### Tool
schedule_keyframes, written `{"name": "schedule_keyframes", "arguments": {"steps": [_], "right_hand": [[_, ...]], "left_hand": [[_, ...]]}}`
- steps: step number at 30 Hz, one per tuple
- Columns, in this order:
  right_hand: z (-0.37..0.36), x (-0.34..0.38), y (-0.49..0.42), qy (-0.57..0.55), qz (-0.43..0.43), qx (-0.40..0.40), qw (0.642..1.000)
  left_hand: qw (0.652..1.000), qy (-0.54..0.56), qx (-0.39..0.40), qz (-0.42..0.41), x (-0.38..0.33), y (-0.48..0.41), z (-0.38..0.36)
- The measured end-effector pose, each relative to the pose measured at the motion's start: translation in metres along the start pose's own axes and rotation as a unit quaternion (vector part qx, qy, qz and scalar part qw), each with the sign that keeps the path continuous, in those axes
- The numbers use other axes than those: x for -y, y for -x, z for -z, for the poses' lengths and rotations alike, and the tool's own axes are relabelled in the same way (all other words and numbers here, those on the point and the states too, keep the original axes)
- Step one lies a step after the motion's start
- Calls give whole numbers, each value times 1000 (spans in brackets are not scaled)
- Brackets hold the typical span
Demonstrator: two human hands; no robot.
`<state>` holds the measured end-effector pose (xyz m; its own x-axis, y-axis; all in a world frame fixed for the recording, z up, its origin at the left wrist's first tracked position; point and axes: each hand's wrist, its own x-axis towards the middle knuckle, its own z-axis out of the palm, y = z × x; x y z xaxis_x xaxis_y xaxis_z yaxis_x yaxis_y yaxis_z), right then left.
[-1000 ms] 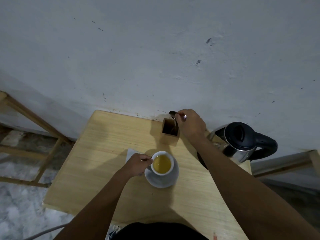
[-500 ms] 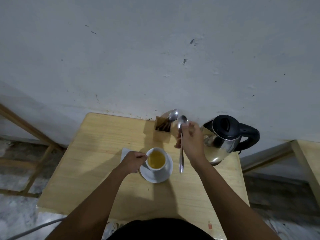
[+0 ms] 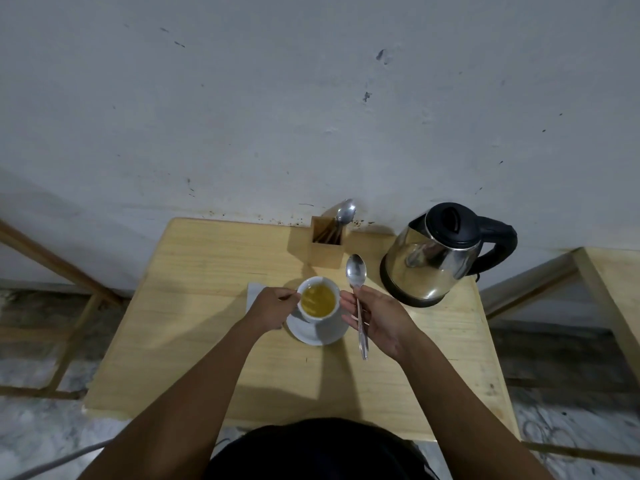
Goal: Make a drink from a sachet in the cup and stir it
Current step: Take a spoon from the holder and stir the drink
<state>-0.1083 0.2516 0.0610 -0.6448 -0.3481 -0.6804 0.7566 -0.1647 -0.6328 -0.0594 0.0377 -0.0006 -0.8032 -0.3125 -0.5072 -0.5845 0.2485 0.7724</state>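
A white cup (image 3: 327, 320) holding yellow liquid stands on a white saucer (image 3: 306, 333) in the middle of the wooden table (image 3: 194, 271). My left hand (image 3: 272, 308) grips the cup at its left side, where the handle is hidden. My right hand (image 3: 379, 320), just right of the cup, holds a metal spoon (image 3: 356, 271) by the middle of its handle, bowl pointing away from me and above the cup's rim level. A white sachet or paper (image 3: 254, 292) peeks out left of my left hand.
A wooden holder (image 3: 325, 251) with another spoon (image 3: 346, 211) and sticks stands at the back by the wall. A steel kettle (image 3: 429, 261) with black lid and handle sits at the back right. Wooden frames flank the table on both sides.
My right hand drew a spoon out of the holder and brought it toward me, beside the cup. My left hand stayed on the cup.
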Motion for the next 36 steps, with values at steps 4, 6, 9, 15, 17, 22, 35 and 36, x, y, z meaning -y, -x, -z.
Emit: {"name": "schedule_keyframes", "arguments": {"steps": [4,6,9,15,17,22,35,36], "right_hand": [[-3,-6,-1,87,11,-55,995],[-4,-7,-2,74,9,-42,996],[-4,-10,2,53,17,26,998],[3,-16,8,83,13,7,996],[5,-19,8,141,6,-34,989],[5,-24,12,167,15,-39,985],[23,-25,13,419,103,-100,897],[25,-25,13,444,110,-93,884]], "left_hand": [[1000,7,1,-8,1,0,-1],[1000,9,3,-11,2,-2,0],[1000,11,7,-11,4,-4,0],[1000,4,3,-16,6,-6,1],[1000,5,-1,-20,7,-7,0],[999,7,-5,-32,9,-6,-1],[999,4,1,-39,6,-1,0],[999,2,1,-40,6,0,0]]}}
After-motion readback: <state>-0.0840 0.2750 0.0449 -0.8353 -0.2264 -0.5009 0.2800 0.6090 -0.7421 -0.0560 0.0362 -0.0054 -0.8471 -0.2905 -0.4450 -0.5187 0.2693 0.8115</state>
